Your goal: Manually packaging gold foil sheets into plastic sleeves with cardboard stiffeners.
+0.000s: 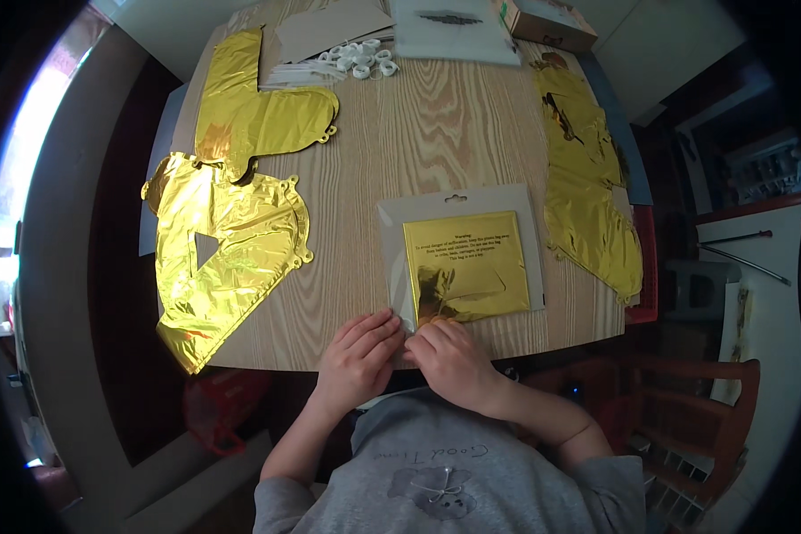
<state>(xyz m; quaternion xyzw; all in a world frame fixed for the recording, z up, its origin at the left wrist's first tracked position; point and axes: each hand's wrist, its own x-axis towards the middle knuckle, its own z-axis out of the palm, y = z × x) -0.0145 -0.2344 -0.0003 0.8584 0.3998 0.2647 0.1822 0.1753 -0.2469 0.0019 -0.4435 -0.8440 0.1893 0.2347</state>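
A clear plastic bag (394, 233) lies flat at the table's near edge. Inside it are a pale backing card (521, 200) with a hang hole at the top and a folded gold foil balloon (472, 240). My left hand (363, 356) rests at the bag's lower left corner, its fingers closed on the plastic. Close beside it, my right hand (457, 363) pinches the bag's bottom edge, just below the folded foil. The fingertips of both hands are partly hidden.
Flat gold foil balloons (231, 258) (267, 120) lie along the left side, and more gold foil (587, 187) lies along the right. White ribbon rolls (360, 58), grey cards (329, 27), clear bags (454, 40) and an open box (552, 25) sit at the far edge. A wooden chair (694, 409) stands at right.
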